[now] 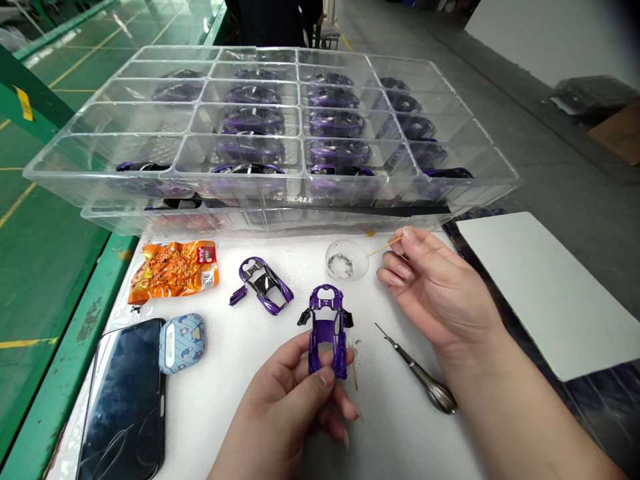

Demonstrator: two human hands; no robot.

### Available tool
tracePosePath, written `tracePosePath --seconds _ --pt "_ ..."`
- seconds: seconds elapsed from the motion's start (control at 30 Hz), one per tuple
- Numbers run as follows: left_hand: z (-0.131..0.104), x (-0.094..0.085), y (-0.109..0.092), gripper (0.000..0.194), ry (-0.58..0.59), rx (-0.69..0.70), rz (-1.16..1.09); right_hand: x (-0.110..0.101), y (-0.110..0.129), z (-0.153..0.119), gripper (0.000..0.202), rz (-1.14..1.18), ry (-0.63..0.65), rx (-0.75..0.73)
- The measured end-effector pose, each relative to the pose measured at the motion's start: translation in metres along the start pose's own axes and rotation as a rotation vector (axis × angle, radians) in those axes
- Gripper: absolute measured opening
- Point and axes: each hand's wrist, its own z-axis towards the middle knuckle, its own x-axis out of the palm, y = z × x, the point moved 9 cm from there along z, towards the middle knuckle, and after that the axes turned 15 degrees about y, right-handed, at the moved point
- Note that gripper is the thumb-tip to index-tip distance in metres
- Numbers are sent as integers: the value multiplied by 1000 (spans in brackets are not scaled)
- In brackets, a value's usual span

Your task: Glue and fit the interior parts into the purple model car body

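Note:
My left hand grips a purple toy car body by its lower end, thumb on top; two black door-like parts stick out at its sides. Between the thumb and finger of my right hand is a thin wooden toothpick. Its tip reaches the rim of a small clear dish with a greyish substance inside. A second purple car body, one purple part out at its side, lies on the white surface to the left. Below my right hand rests a metal-handled pointed tool.
Clear compartment trays full of purple car bodies stand stacked at the back. On the left lie an orange snack packet, a phone and a blue patterned case. A white board is at right. A person is beyond the trays.

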Motion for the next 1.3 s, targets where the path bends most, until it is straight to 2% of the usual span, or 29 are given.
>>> tracePosePath --seconds 0.1,0.27,0.57,0.8,1.3 --pt "2 4 3 65 41 -24 9 6 3 -2 44 -71 49 -24" --pt "5 9 8 56 106 -59 41 22 8 -7 29 -215 213 -92" --pt "1 6 7 53 85 -61 42 39 11 -18 8 -567 415 -202" --pt "2 8 9 55 93 -64 44 49 14 -25 4 -737 477 -253" --pt "1 10 9 49 110 -61 54 51 14 -27 6 -790 464 -242"
